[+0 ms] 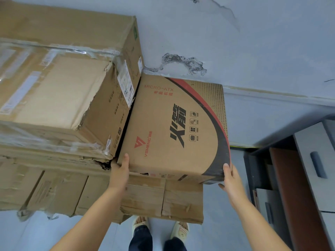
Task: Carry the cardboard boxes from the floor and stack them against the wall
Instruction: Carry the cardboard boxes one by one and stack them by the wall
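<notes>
A brown cardboard box printed "MICRO-ATX" with a red and black arc (174, 124) lies on top of a wide, worn cardboard box (145, 198), its far edge against the pale wall (253, 42). Its left side touches a large taped cardboard box (63, 87) that sits on the same stack. My left hand (119, 174) holds the printed box's near left corner, thumb on the top face and fingers hidden behind the edge. My right hand (232, 183) holds the near right corner, thumb on top and fingers down the side.
A dark cabinet with grey drawers (308, 160) stands to the right, close to the stack. The wall paint is peeling above the boxes. My feet in light slippers (141, 223) stand on the grey floor just in front of the lower box.
</notes>
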`<state>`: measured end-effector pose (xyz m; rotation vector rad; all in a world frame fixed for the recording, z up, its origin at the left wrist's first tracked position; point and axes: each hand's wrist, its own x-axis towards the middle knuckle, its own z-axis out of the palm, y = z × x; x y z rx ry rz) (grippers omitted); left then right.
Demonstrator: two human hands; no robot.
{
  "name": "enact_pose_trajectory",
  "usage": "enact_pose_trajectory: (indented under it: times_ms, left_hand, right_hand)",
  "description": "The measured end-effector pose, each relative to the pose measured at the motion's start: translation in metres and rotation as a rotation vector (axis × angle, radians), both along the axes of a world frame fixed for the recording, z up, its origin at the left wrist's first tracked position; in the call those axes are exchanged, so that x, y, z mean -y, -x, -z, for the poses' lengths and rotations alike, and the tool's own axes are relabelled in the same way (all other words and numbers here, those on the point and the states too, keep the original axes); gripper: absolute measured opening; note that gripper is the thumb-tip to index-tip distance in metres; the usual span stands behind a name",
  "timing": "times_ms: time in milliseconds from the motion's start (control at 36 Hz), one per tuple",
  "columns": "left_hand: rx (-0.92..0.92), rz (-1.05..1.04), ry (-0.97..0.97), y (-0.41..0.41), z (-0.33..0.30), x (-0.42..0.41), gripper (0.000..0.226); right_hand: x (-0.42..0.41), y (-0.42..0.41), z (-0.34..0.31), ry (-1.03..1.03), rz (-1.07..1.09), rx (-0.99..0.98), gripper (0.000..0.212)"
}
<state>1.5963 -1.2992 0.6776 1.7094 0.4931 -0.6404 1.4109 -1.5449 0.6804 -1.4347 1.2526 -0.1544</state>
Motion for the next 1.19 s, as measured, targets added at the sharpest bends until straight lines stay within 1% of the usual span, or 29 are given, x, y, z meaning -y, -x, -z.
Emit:
enact_pose_trajectory:
  times_ms: [56,83,139,194,250,306,333,389,417,444,500,528,556,611,639,694,750,833,917,1056,1139,1194]
  left_hand:
    - [0.015,0.022,-0.005,0.007,-0.009,-0.003,0.061]
    - [0.026,0.042,-0.009,0.012,-0.014,-0.005,0.056]
    - [0.05,0.081,-0.024,0.023,-0.025,-0.01,0.052]
    - [0.089,0.117,-0.039,0.036,-0.037,-0.019,0.052]
    - [0.135,0.165,-0.053,0.049,-0.051,-0.029,0.053]
    - [0.204,0.208,-0.037,0.061,-0.065,-0.041,0.048]
    - [0.247,0.234,-0.026,0.067,-0.073,-0.045,0.045]
    - [0.328,0.289,-0.01,0.081,-0.087,-0.054,0.039]
    - [0.365,0.307,0.01,0.089,-0.094,-0.058,0.037]
    - [0.405,0.315,0.026,0.097,-0.099,-0.062,0.034]
    - [0.463,0.311,0.043,0.114,-0.106,-0.067,0.028]
    - [0.481,0.303,0.044,0.122,-0.107,-0.069,0.027]
    - [0.501,0.294,0.049,0.131,-0.108,-0.069,0.026]
    - [0.523,0.267,0.057,0.146,-0.107,-0.069,0.025]
    - [0.528,0.254,0.062,0.153,-0.105,-0.068,0.028]
    - [0.529,0.253,0.068,0.161,-0.101,-0.066,0.033]
    - [0.532,0.294,0.078,0.161,-0.099,-0.065,0.031]
    - [0.558,0.42,0.092,0.148,-0.103,-0.066,0.032]
    - [0.569,0.525,0.127,0.13,-0.112,-0.068,0.04]
    - [0.568,0.693,0.226,0.101,-0.119,-0.074,0.041]
    - [0.569,0.836,0.26,0.088,-0.12,-0.087,0.04]
    - [0.573,0.929,0.281,0.079,-0.121,-0.096,0.04]
  right_hand:
    - [0.001,0.008,-0.006,0.004,-0.033,-0.021,0.033]
    - [0.002,0.013,-0.01,0.011,-0.047,-0.027,0.04]
    - [0.002,0.023,-0.019,0.038,-0.079,-0.056,0.056]
    - [0.001,0.034,-0.03,0.091,-0.123,-0.052,0.06]
    - [-0.002,0.044,-0.045,0.177,-0.174,0.004,0.059]
    - [-0.009,0.055,-0.06,0.236,-0.222,0.098,0.061]
    - [-0.014,0.06,-0.069,0.245,-0.25,0.145,0.066]
    - [-0.026,0.072,-0.082,0.245,-0.295,0.225,0.09]
    - [-0.031,0.079,-0.086,0.253,-0.315,0.246,0.096]
    - [-0.038,0.085,-0.09,0.25,-0.328,0.261,0.091]
    - [-0.05,0.096,-0.093,0.219,-0.338,0.267,0.061]
    - [-0.056,0.102,-0.092,0.202,-0.337,0.273,0.051]
    - [-0.062,0.108,-0.09,0.183,-0.333,0.275,0.046]
    - [-0.074,0.117,-0.088,0.149,-0.316,0.266,0.046]
    - [-0.079,0.121,-0.086,0.136,-0.303,0.266,0.047]
    - [-0.087,0.13,-0.083,0.124,-0.271,0.274,0.05]
    - [-0.095,0.135,-0.083,0.142,-0.237,0.274,0.055]
    - [-0.106,0.139,-0.087,0.152,-0.148,0.28,0.05]
    - [-0.121,0.142,-0.093,0.191,-0.023,0.296,0.049]
    - [-0.172,0.149,-0.095,0.25,0.247,0.299,0.05]
    - [-0.217,0.151,-0.089,0.282,0.444,0.302,0.067]
    - [-0.25,0.151,-0.083,0.295,0.581,0.297,0.073]
